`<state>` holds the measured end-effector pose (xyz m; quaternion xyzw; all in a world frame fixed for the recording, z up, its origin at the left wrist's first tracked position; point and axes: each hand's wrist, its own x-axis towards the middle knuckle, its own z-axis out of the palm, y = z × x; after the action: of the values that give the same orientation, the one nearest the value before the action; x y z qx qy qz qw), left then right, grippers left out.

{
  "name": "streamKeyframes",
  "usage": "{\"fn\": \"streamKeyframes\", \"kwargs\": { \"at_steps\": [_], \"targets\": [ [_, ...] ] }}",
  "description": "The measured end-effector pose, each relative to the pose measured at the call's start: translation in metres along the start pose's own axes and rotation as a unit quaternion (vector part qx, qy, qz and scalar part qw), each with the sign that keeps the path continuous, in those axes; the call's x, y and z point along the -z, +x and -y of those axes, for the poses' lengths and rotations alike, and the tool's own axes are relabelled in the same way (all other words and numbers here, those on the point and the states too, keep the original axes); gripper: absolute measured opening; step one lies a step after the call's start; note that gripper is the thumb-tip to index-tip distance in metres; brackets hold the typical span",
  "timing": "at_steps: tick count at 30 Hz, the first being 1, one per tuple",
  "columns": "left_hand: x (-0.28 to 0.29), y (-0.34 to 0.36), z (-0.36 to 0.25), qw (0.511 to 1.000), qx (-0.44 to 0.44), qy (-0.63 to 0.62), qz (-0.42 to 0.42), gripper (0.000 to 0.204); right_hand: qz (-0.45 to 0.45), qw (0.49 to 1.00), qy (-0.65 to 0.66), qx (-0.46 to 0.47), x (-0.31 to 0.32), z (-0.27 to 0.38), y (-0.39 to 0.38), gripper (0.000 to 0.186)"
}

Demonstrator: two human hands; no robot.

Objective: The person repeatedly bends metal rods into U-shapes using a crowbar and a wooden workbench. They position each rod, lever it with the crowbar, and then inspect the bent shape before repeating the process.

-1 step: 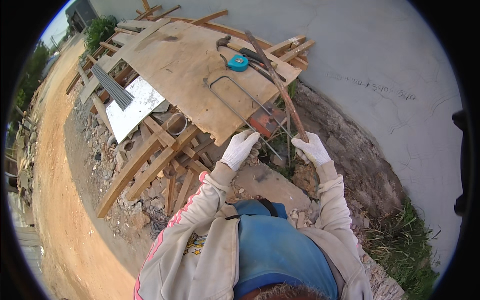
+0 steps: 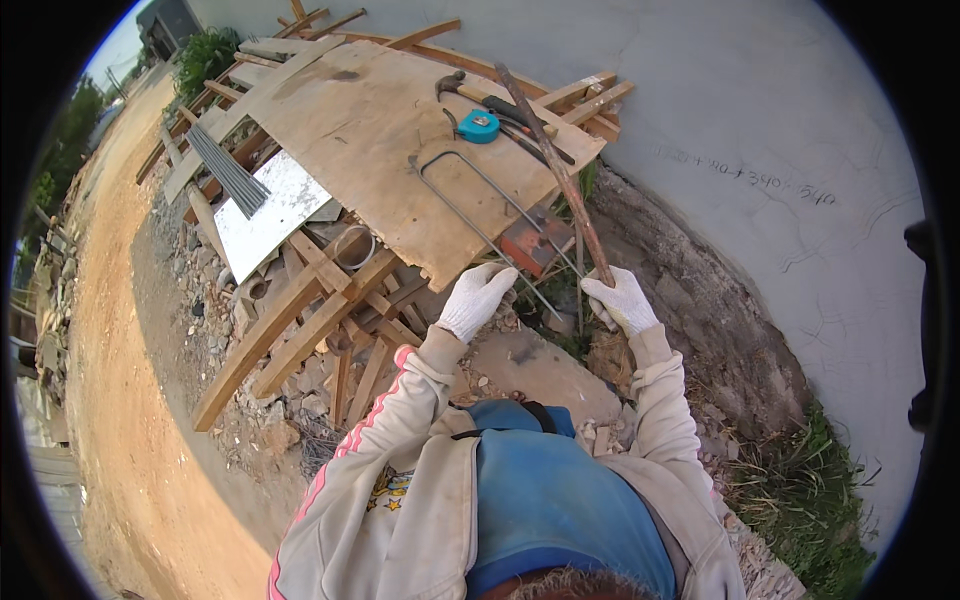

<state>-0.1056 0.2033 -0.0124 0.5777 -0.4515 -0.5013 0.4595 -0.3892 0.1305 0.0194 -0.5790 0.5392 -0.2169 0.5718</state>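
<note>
One stiff-looking rusty bar, upper middle, holds best low, where our right hand pinches; we can't tell if our left hand grips.

We see a handwritten row of figures on the wall, right of the board. The label on the tape measure, atop the board, is too small for us to read.

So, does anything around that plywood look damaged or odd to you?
Yes. The plywood sheet has a ragged, chipped corner near the gloved left hand, unlike its straighter long edge. The grey wall also shows thin, crack-like lines toward the right, which break up its otherwise fairly smooth face.
</note>
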Motion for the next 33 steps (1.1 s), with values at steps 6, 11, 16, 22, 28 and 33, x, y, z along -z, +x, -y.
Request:
{"fn": "streamKeyframes", "kwargs": {
  "at_steps": [6,11,16,22,28,33],
  "targets": [
    [0.032,0.032,-0.026,0.926,-0.173,0.256,-0.218,0.039,0.019,0.996,0.088,-0.013,-0.017,-0.001,0.023,0.026],
    [0.058,0.125,-0.029,0.84,-0.22,0.427,-0.253,0.051,0.022,0.994,0.111,-0.003,-0.024,0.006,0.039,0.026],
    [0.069,0.196,-0.023,0.792,-0.183,0.539,-0.22,0.074,0.014,0.995,0.095,-0.013,-0.025,0.01,0.043,0.025],
    [0.081,0.215,-0.021,0.788,-0.167,0.572,-0.157,0.089,-0.03,0.998,0.057,0.016,-0.019,-0.01,0.054,0.027],
    [0.09,0.213,-0.029,0.797,-0.158,0.566,-0.14,0.104,-0.12,0.986,-0.089,0.076,0.042,-0.049,0.023,0.031],
    [0.099,0.221,-0.025,0.789,-0.164,0.579,-0.124,0.116,-0.234,0.946,-0.21,0.082,0.089,-0.091,-0.045,0.032]
  ]
}}
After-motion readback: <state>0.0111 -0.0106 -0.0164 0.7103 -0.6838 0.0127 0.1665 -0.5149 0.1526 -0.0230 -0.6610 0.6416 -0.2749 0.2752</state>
